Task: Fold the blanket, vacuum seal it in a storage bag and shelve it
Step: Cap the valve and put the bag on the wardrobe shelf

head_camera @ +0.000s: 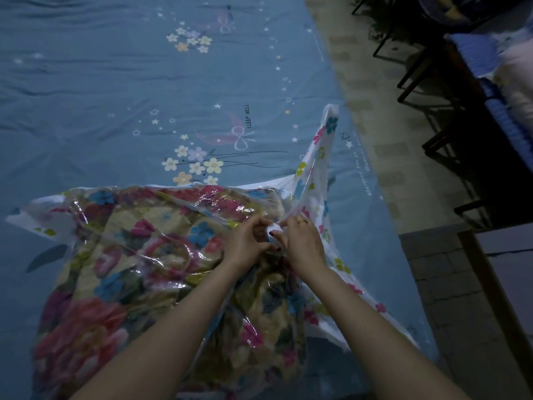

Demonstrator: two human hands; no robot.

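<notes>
Storage bag (pixel 320 180), frame centre-bottom, on bed sheet (pixel 115 82): folded blanket (pixel 121 255) inside. Left hand (pixel 245 241) & right hand (pixel 300 243) both pinch bag's small white part (pixel 273 227).

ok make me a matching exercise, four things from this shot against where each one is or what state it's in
Things:
1. blanket
2. bag
3. sheet
4. left hand

States or places:
a. blue with stars, spread flat under everything
b. pinching at a small white part together with the right hand
c. floral, folded, inside clear plastic
d. one corner sticking up at the right

Pairs: 1-c, 2-d, 3-a, 4-b
</notes>
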